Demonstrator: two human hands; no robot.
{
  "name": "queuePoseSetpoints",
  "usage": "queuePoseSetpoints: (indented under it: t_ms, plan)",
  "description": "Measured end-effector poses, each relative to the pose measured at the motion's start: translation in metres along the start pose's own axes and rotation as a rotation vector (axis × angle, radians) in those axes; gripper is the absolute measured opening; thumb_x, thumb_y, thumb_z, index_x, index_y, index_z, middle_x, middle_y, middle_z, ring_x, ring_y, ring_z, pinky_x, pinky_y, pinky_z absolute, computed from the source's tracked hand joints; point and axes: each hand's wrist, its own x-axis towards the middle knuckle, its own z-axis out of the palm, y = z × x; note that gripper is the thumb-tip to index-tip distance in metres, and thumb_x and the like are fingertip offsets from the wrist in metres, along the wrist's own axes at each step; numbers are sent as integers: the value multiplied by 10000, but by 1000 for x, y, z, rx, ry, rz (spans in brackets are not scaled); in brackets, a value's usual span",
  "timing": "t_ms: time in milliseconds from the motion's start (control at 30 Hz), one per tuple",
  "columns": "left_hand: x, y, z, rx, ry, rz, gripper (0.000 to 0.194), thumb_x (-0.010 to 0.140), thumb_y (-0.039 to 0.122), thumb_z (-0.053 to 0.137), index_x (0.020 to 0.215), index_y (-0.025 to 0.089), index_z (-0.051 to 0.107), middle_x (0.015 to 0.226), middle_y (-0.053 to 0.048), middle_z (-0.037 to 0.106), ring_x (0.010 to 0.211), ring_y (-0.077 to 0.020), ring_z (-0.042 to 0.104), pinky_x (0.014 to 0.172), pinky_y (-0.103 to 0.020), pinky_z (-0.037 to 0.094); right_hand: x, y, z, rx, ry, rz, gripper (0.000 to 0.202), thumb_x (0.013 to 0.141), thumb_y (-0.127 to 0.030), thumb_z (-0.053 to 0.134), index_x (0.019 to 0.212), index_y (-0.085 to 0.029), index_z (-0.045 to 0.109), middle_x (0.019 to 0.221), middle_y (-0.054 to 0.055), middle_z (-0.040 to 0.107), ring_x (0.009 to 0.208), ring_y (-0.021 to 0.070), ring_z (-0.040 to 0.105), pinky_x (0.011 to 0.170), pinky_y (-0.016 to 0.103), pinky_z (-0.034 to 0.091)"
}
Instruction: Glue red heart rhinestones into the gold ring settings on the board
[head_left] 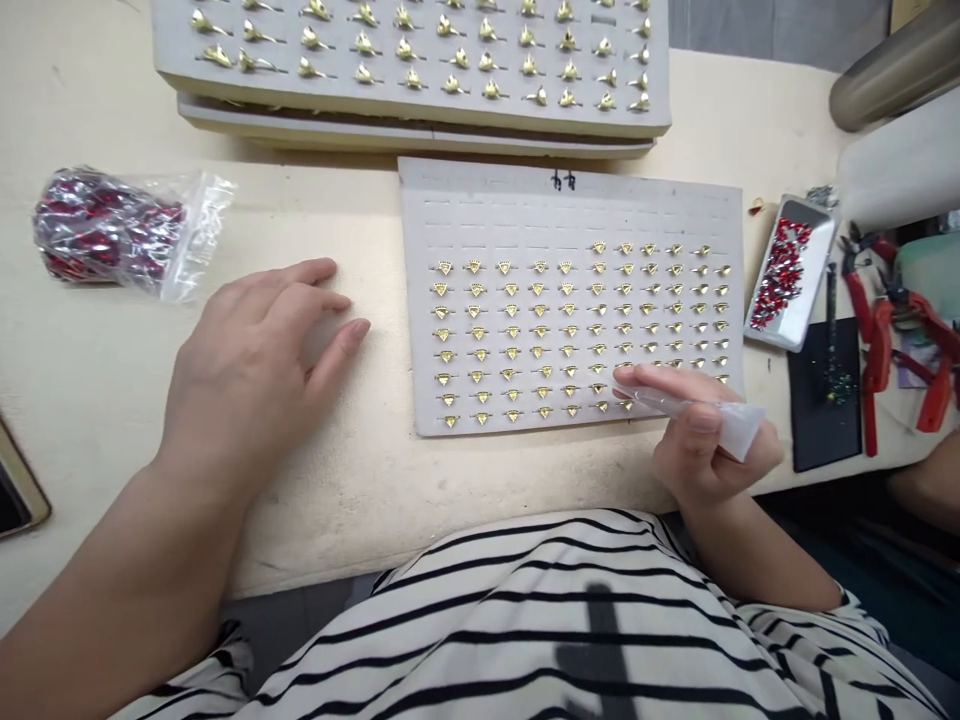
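My right hand (712, 440) is closed round a small clear plastic cone bag (675, 403), its narrow end toward the left over the lower right of a grey foam ring board (510, 215). Rows of gold-coloured rings (538, 331) with triangular heads stand in the board's slits; my right hand hides some of them. Whether the bag's tip touches a ring, I cannot tell. Left of the board, my left hand (255, 350) rests on the pale table (337, 500), fingers loosely bent and apart, with nothing in it.
Stacked foam boards (420, 115) with more rings lie at the back. A zip bag of red stones (112, 230) is at left, a phone-like object (19, 480) at the near left edge. On the right are a metal tray (814, 270) of red stones, a dark pad (817, 430) and red-handled pliers (877, 360).
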Motion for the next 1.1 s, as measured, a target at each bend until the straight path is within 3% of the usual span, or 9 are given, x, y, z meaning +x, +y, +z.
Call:
queuePoseSetpoints:
  t_ms: [133, 233, 367, 600, 800, 933, 1100]
  plan:
    - [3, -5, 4, 34, -91, 3, 668, 1008, 599, 448, 1498, 158, 554, 1630, -162, 516, 1541, -381, 444, 1302, -554, 325, -1, -2, 1, 43, -35, 35, 277, 1035, -273, 568, 1173, -249, 807, 943, 37, 850, 822, 224, 822, 656, 363, 672]
    - [6, -6, 7, 111, -192, -3, 838, 1009, 703, 288, 1612, 134, 413, 1716, -186, 371, 1628, -411, 267, 1293, -625, 305, -2, -2, -1, 60, -82, 63, 274, 1029, -254, 580, 1181, -241, 808, 997, 40, 851, 877, 221, 823, 706, 356, 679]
    - [9, -1, 4, 157, -232, -7, 965, 979, 767, 173, 1600, 71, 421, 1695, -256, 371, 1599, -464, 308, 1221, -694, 377, -3, 0, -3, 89, -129, 71, 293, 1017, -206, 588, 1224, -227, 793, 1039, 45, 849, 922, 213, 820, 744, 342, 678]
    - [9, 3, -1, 146, -252, -28, 872, 976, 718, 266, 1552, 98, 475, 1697, -233, 383, 1601, -438, 324, 1246, -665, 369, -3, 0, -1, 87, -62, 65, 276, 1028, -247, 588, 1198, -232, 805, 1001, 43, 851, 875, 217, 818, 716, 356, 672]
    - [6, 5, -3, 150, -266, -38, 807, 993, 631, 278, 1528, 70, 506, 1674, -244, 419, 1592, -423, 351, 1258, -633, 374, -2, 0, -1, 99, -120, 80, 273, 1028, -219, 586, 1197, -199, 800, 1014, 65, 849, 905, 212, 820, 742, 339, 673]
    - [6, 8, -5, 154, -275, -46, 753, 1018, 570, 273, 1527, 67, 509, 1681, -235, 411, 1603, -398, 338, 1281, -589, 353, -1, 1, -1, 10, -30, 25, 297, 1061, -306, 539, 1117, -194, 810, 912, 65, 843, 791, 213, 814, 656, 344, 670]
    - [0, 9, -7, 149, -157, -35, 719, 1054, 589, 279, 1478, 100, 594, 1624, -192, 514, 1551, -338, 451, 1276, -480, 389, -5, 5, -6, 54, -5, 21, 318, 1074, -365, 516, 1115, -232, 802, 855, 57, 832, 697, 220, 795, 579, 359, 655]
